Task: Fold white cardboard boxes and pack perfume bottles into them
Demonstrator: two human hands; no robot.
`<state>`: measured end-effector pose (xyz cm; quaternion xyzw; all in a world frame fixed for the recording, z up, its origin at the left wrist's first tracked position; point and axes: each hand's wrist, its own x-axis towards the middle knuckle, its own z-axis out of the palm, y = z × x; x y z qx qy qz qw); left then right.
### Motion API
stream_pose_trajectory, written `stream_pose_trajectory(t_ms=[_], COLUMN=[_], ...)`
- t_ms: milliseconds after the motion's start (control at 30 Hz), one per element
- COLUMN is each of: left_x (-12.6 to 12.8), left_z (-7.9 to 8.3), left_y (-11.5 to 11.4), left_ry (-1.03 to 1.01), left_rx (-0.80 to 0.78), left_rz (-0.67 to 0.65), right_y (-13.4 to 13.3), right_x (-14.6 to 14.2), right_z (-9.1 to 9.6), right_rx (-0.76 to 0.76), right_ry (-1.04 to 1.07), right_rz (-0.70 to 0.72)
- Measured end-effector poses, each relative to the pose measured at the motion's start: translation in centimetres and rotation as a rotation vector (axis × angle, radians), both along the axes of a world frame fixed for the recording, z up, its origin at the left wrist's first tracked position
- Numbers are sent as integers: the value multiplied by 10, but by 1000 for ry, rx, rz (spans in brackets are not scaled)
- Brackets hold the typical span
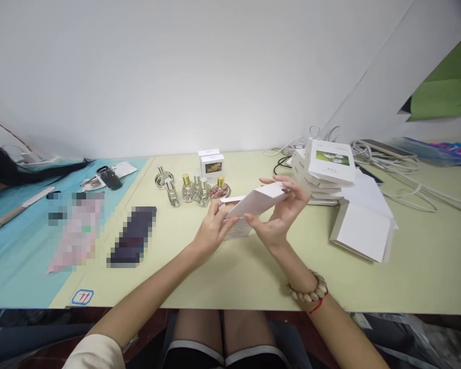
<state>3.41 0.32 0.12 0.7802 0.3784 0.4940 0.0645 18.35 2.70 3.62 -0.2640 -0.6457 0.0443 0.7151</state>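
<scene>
A white box [255, 201] is held tilted at the middle of the table [292, 287]; whether its base touches the surface is unclear. The left hand [208, 231] is curled, its thumb and fingers on the box's left side; the right hand [279, 223] is half open, holding the raised panel. Just beyond, a reddish bottle [219, 190] crowds the box, with clear bottles [203, 192] to its left and small white boxes [212, 168] behind. Rightward stand stacked cartons [328, 165], a folded carton [363, 231] and white cables [415, 197]

White carton [256, 200], pale yellow table [418, 287]
</scene>
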Motion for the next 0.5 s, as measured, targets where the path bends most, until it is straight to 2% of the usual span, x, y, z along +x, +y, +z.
stream_pose_trajectory(t_ms=[167, 367, 500], left_x=[5, 6, 5], left_z=[-4, -7, -10], left_y=[-2, -2, -2], left_ry=[86, -37, -25], left_rx=[147, -12, -43], left_rz=[-10, -97, -139], right_y=[-8, -6, -5], right_x=[-13, -7, -7], right_z=[-3, 1, 1], right_rx=[-116, -71, 7], right_ry=[-20, -87, -152], right_rz=[-102, -98, -87])
